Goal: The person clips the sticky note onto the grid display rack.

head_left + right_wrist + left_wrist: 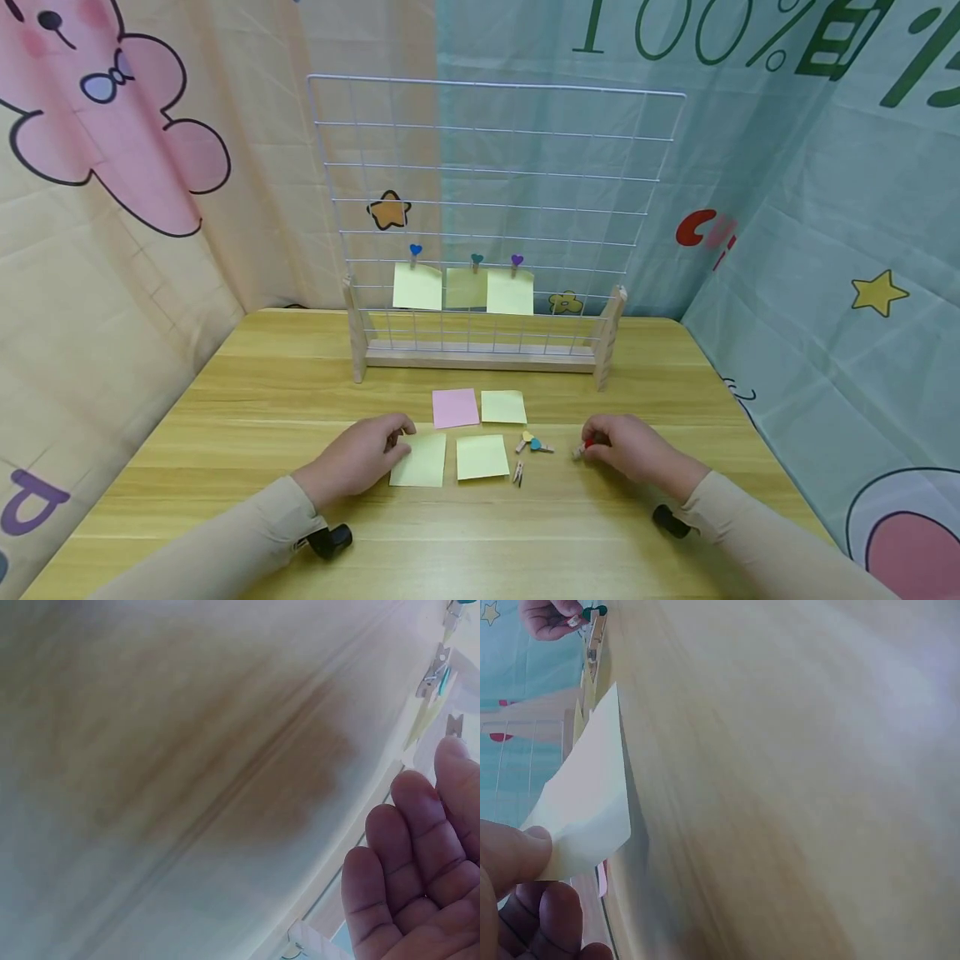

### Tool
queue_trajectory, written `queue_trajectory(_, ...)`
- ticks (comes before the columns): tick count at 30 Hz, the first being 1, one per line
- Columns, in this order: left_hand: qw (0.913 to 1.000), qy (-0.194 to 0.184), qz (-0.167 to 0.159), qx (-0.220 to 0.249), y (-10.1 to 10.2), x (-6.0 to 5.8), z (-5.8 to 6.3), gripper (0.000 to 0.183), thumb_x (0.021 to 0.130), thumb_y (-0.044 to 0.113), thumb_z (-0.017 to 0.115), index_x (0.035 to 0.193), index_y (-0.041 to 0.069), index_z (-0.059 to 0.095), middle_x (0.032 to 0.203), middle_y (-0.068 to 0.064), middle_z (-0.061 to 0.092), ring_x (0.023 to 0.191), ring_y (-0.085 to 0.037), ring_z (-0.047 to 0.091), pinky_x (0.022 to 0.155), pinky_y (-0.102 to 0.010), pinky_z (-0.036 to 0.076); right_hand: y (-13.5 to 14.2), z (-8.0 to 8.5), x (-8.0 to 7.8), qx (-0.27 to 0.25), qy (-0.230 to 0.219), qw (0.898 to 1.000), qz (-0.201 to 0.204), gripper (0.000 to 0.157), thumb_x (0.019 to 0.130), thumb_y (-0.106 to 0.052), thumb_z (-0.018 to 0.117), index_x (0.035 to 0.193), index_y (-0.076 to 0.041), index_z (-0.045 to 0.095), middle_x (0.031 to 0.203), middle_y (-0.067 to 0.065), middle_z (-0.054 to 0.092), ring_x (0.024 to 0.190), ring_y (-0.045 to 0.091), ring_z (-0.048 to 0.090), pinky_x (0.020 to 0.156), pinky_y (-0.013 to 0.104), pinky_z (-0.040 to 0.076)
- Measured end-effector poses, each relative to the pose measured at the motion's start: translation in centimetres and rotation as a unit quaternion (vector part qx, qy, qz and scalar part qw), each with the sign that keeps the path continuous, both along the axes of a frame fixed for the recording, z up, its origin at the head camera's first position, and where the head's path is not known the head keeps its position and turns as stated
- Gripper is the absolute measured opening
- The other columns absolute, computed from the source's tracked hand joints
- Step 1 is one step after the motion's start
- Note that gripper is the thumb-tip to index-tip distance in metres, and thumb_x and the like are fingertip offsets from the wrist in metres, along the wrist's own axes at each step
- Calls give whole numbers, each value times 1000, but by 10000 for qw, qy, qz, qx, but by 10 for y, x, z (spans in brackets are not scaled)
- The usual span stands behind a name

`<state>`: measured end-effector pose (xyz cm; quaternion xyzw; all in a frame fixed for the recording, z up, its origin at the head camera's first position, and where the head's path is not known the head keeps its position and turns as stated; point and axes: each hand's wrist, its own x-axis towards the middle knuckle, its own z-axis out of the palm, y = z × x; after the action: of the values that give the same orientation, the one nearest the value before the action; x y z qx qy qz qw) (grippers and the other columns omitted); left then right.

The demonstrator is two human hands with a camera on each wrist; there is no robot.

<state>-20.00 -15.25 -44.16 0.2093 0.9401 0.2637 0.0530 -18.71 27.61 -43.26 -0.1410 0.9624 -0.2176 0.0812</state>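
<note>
Left hand (366, 457) pinches a note (417, 464), right hand (633, 447) grips a clip (578, 452), probably red-topped; beyond them three notes (466, 288) already hang on the rack (480, 360), three loose notes (482, 458) lie between, unclipped.

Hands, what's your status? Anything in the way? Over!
Left hand pinches yellow note. Right hand holds red-topped clip. Loose clips, another note between hands. No blockage seen.

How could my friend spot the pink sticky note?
Find the white wire grid in its wooden stand. In front, on the wooden tabletop, the pink sticky note lies leftmost in the row nearest the stand. It alone is pink; its neighbours are pale yellow notes.
</note>
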Motion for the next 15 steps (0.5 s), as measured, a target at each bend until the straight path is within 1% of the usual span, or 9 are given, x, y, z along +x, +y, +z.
queue_trajectory(4, 9996, 101, -13, 262, -1, -1, 3, 10, 103, 16, 67, 113, 17, 69, 81, 7, 56, 73, -11, 50, 67, -28, 44, 0, 1, 0, 5, 91, 10000, 23, 9, 95, -17, 78, 95, -21, 70, 85, -9, 64, 78, 11, 54, 72, 29, 49)
queue_trajectory(7, 9988, 152, -35, 472, -1, -1, 6, 8, 105, 17, 66, 111, 17, 70, 83, 8, 58, 75, -11, 51, 68, -27, 45, 1, 1, 0, -75, 83, 9999, -19, 10, 94, -15, 79, 94, -20, 70, 86, -9, 65, 79, 11, 56, 74, 29, 51)
queue_trajectory(9, 9982, 175, -39, 581, 0, -2, 8, 9, 106, 17, 65, 112, 16, 71, 87, 7, 61, 75, -11, 52, 69, -27, 47, 1, 1, 0, -219, 60, 9997, -55, 12, 93, -12, 80, 93, -19, 70, 86, -9, 66, 80, 10, 57, 74, 28, 52)
queue_trajectory(12, 9972, 231, 13, 708, 2, -3, 11, 13, 107, 17, 63, 116, 15, 72, 96, 7, 65, 80, -11, 54, 72, -28, 48, 2, 2, -1, -475, 55, 9988, -43, 13, 92, -11, 80, 92, -18, 70, 87, -8, 68, 80, 10, 58, 72, 25, 52)
queue_trajectory(15, 9962, 214, 92, 845, 4, -5, 13, 16, 108, 17, 61, 119, 15, 72, 98, 5, 66, 81, -12, 55, 71, -28, 49, 2, 4, -1, -697, 35, 9976, -35, 11, 92, -11, 80, 92, -17, 71, 88, -7, 70, 80, 9, 60, 71, 23, 53)
